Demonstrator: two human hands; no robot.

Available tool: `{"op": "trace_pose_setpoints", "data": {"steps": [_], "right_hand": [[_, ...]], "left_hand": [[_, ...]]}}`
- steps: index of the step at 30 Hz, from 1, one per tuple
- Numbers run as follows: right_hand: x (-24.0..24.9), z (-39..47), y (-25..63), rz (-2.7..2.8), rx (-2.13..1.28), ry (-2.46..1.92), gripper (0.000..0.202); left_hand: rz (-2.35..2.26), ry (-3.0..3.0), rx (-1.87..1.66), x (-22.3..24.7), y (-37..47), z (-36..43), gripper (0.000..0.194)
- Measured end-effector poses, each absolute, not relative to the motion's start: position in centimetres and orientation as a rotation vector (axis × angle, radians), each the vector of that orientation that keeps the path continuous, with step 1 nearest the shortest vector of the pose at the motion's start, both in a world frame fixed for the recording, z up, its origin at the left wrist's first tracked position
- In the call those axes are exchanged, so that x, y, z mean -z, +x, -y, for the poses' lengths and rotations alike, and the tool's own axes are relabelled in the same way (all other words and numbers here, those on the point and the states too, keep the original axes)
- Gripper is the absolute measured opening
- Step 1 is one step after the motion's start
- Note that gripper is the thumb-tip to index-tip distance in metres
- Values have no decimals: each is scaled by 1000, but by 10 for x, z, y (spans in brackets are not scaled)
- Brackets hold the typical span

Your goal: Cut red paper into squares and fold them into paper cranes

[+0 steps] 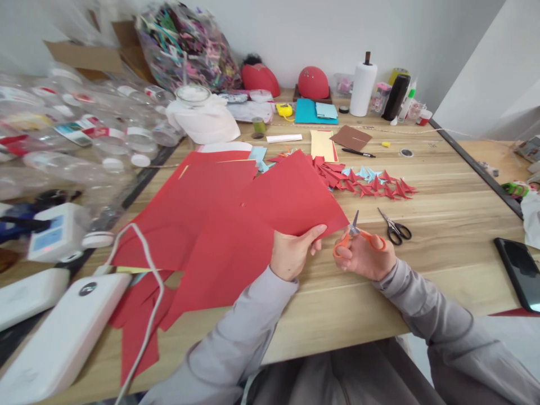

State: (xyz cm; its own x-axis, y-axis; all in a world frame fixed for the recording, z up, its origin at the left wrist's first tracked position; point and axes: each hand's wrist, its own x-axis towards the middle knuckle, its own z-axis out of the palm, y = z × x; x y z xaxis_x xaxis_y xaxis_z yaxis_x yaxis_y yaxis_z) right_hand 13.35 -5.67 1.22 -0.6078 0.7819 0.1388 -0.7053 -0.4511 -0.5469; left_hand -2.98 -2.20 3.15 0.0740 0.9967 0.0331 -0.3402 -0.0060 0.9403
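Note:
My left hand (295,251) pinches the right end of a large red paper sheet (253,242), thumb on top, lifting that corner off the table. Orange-handled scissors (354,232) are in my right hand (369,256), fingers through the loops, blades parted and pointing away from me beside the sheet's corner. More red paper (164,219) lies flat under and left of the sheet. Beyond it are folded red paper stars (379,188) and a few light-blue ones (363,173). Black-handled scissors (396,229) rest on the table to the right of my right hand.
Plastic bottles (126,140) crowd the left side. A white power bank (71,337) with a cable (156,270) lies front left. A phone (518,270) sits at the right edge. Farther back are a black pen (358,153), brown paper (351,138) and a yellow tape measure (284,109).

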Motion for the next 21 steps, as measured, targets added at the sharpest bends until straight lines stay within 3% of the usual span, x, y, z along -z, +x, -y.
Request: {"op": "trace_pose_setpoints", "data": {"steps": [9,15,21], "right_hand": [[-22,52,149,643,-1895,-110,38],[-19,55,142,910,-1987,-203,44],[-14,54,139,1003,-1989,-276,40]], "left_hand": [[-905,863,-1328,-41,-40,13,29],[-896,820,-1232,-38,-35,14,30],[-887,647,-1187,-42,-34,13,43]]}}
